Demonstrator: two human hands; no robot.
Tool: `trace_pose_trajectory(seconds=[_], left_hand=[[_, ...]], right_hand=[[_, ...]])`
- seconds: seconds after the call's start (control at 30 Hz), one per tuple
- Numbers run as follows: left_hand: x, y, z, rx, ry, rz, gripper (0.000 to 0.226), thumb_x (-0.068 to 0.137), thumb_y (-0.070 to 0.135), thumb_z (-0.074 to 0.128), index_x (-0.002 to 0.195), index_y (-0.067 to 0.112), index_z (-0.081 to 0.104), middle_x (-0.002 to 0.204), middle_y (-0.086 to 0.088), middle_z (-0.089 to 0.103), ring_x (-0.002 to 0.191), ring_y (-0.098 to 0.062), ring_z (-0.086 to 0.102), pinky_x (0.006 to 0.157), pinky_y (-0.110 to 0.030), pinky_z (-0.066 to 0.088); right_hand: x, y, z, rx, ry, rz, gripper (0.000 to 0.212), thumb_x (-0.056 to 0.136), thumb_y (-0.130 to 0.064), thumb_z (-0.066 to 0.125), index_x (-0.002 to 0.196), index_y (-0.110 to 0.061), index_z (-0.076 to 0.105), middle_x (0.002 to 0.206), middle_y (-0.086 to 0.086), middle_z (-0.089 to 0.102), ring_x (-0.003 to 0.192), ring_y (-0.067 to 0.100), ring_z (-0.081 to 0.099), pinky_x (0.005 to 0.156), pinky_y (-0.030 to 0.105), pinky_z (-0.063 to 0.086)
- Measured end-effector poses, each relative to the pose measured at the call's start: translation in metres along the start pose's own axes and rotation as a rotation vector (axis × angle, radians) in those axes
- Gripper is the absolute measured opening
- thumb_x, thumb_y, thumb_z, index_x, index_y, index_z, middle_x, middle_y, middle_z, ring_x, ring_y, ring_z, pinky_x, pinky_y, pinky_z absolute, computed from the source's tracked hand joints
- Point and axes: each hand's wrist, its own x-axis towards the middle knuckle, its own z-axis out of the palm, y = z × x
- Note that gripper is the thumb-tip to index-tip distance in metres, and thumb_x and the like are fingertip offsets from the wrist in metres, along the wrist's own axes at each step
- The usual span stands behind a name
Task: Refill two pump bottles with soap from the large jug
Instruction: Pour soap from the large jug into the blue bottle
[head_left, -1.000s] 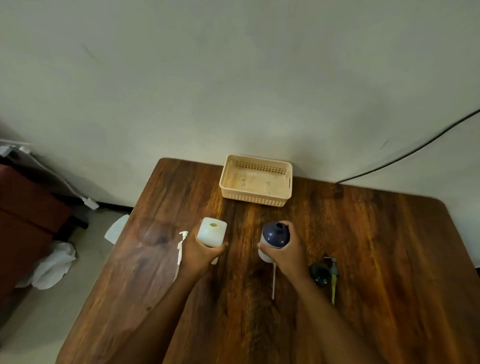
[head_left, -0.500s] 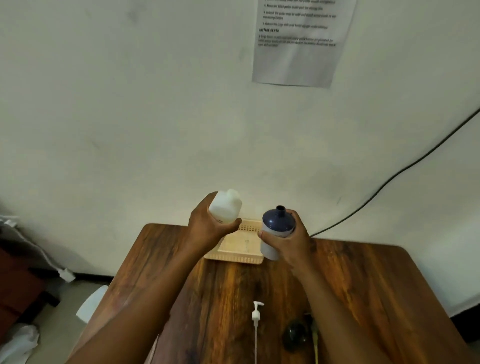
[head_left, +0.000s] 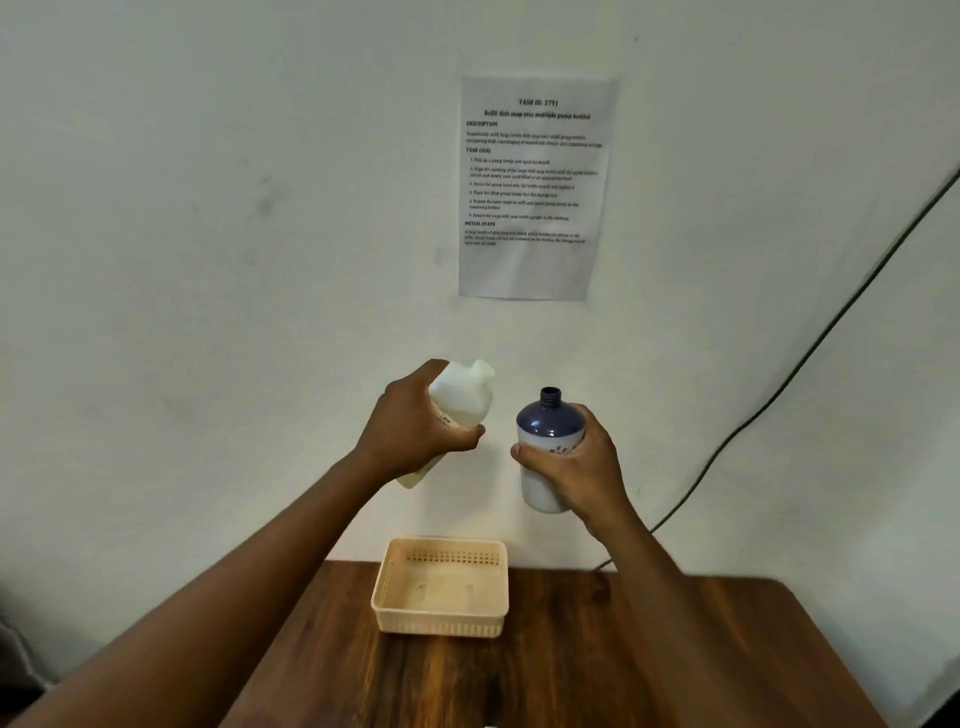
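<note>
L hand (head_left: 415, 441) tilts white jug (head_left: 462, 397); R hand (head_left: 576, 467) holds open blue-topped bottle (head_left: 548, 423).

Jug (head_left: 464, 395): the one in your left hand (head_left: 415, 431) looks like translucent white plastic, matt and smooth, milky where light passes through.
Bottle (head_left: 548, 457): in your right hand (head_left: 576, 467), smooth plastic; the navy shoulder and threaded neck carry a slight sheen, the pale lower body looks frosted.
Basket (head_left: 441, 621): cream plastic, matt, its walls pierced with rows of small slots.
Bench (head_left: 649, 654): dark brown wood with strong streaky grain, you can see a soft satin shine on it.
Sheet (head_left: 535, 187): thin white paper with black print, flat and matt against the wall.
Wall (head_left: 208, 208): painted plaster, matt, faintly scuffed.
Cable (head_left: 810, 348): dark, smooth sheath, plastic or rubber, hard to tell.
</note>
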Motion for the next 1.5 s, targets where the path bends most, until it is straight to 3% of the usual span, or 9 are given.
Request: trace_pose_trajectory(seconds=[0.3,1.07,1.5], left_hand=[[0.033,0.035,-0.025,0.167,-0.082,0.098,0.073,0.053,0.052,0.085,0.118,0.034,0.057,0.097,0.01,0.067,0.085,-0.021,0.065,0.069,-0.034,0.057],[0.054,0.079,-0.038,0.341,-0.242,0.231,0.07,0.055,0.04,0.085,0.118,0.027,0.057,0.098,0.007,0.067,0.085,-0.024,0.063,0.069,-0.036,0.056],[0.058,0.088,-0.048,0.399,-0.279,0.293,0.071,0.056,0.037,0.086,0.121,0.032,0.056,0.098,0.011,0.064,0.086,-0.021,0.062,0.066,-0.031,0.051]], right_hand=[[0.014,-0.023,-0.011,-0.032,0.016,-0.045,0.074,0.06,-0.04,0.091,0.122,-0.037,0.051,0.109,-0.02,0.059,0.096,0.012,0.06,0.069,0.02,0.048],[0.011,-0.046,-0.014,-0.028,-0.008,-0.097,0.069,0.058,-0.042,0.089,0.116,-0.036,0.053,0.104,-0.019,0.062,0.092,0.01,0.062,0.069,0.021,0.051],[0.007,-0.05,-0.016,-0.015,-0.007,-0.105,0.069,0.059,-0.039,0.09,0.118,-0.034,0.055,0.106,-0.017,0.063,0.093,0.01,0.062,0.07,0.021,0.052]])
